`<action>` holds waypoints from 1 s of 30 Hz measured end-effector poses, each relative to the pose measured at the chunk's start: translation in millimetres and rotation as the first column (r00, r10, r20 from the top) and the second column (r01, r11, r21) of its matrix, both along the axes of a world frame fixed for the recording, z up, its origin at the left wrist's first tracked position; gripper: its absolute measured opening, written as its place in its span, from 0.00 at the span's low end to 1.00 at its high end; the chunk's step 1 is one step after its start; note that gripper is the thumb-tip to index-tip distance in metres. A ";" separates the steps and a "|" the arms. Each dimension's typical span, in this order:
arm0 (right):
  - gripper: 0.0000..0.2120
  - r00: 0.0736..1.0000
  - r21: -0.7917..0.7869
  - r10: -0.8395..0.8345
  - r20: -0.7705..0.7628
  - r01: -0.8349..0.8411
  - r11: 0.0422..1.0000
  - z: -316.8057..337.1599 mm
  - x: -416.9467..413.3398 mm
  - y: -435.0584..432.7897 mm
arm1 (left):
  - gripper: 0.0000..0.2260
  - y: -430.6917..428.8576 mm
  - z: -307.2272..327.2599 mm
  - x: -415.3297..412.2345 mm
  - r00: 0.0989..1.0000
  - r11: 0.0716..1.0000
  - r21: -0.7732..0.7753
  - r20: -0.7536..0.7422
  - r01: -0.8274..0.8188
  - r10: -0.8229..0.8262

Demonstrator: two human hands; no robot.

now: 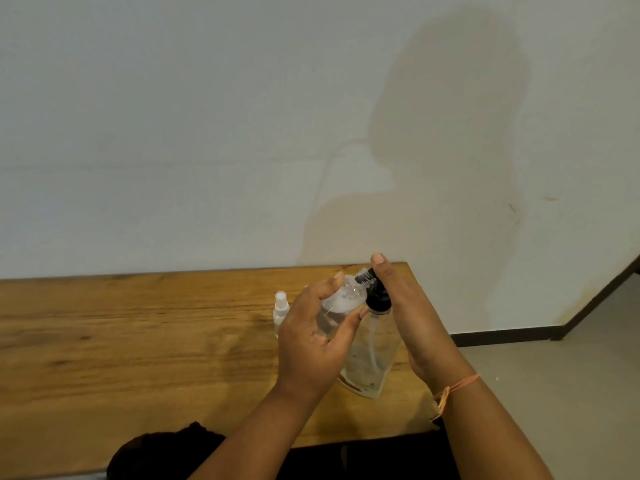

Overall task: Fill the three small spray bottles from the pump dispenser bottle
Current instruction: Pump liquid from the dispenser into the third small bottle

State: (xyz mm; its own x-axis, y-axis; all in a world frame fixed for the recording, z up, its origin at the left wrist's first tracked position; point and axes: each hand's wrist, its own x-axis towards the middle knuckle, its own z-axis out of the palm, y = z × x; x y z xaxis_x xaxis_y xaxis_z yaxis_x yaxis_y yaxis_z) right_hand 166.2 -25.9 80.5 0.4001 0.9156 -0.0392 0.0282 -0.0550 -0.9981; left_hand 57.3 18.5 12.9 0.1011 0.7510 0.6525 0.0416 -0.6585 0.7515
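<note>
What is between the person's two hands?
Head view: a clear plastic dispenser bottle with black pump stands between the right hand and the left hand gripping a small clear spray bottle.

The single camera, worn on the person's head, is looking forward and a little downward across the wooden table (138, 341) toward the pale wall (173, 133) filling the upper half. It is sitting close above the left hand (311, 337) and right hand (408, 313), forearms (249, 438) entering from the bottom edge, floor (571, 375) showing at right
</note>
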 end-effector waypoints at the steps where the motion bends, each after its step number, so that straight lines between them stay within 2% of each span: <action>1: 0.18 1.000 -0.008 0.006 0.000 -0.006 1.000 0.5 1.4 -0.3 | 0.18 -0.1 -0.8 0.4 1.000 1.000 -0.006 -0.004 0.003 -0.003; 7: 0.15 1.000 -0.058 0.006 -0.024 -0.008 0.998 1.9 3.6 -0.4 | 0.20 -6.2 -7.0 -0.8 1.000 0.999 -0.045 -0.017 0.004 -0.005; 12: 0.19 0.998 0.016 0.021 -0.054 -0.020 1.000 2.9 -0.7 -3.1 | 0.18 -4.3 -0.9 -0.7 1.000 1.000 -0.008 -0.003 -0.001 0.001; 18: 0.22 1.000 0.030 0.001 -0.031 0.000 1.000 0.7 -0.6 -0.5 | 0.19 -1.5 2.1 -1.2 1.000 1.000 0.005 -0.007 -0.002 0.002; 25: 0.17 1.000 -0.023 -0.011 -0.022 0.010 1.000 0.2 0.9 -0.6 | 0.17 -3.6 -8.5 -1.0 0.999 0.998 -0.045 0.007 0.034 -0.033; 30: 0.17 0.997 0.038 0.005 -0.080 -0.002 0.999 1.5 -4.2 -5.2 | 0.17 -4.1 -1.0 -2.1 1.000 1.000 -0.014 -0.018 0.000 -0.001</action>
State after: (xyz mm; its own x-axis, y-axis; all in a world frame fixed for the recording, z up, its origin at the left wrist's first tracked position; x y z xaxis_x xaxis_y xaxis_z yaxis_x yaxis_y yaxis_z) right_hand 162.1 -31.1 82.0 0.3938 0.9185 -0.0358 -0.0516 -0.0168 -0.9985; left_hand 55.3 14.4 11.9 0.1129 0.7600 0.6400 0.0547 -0.6479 0.7598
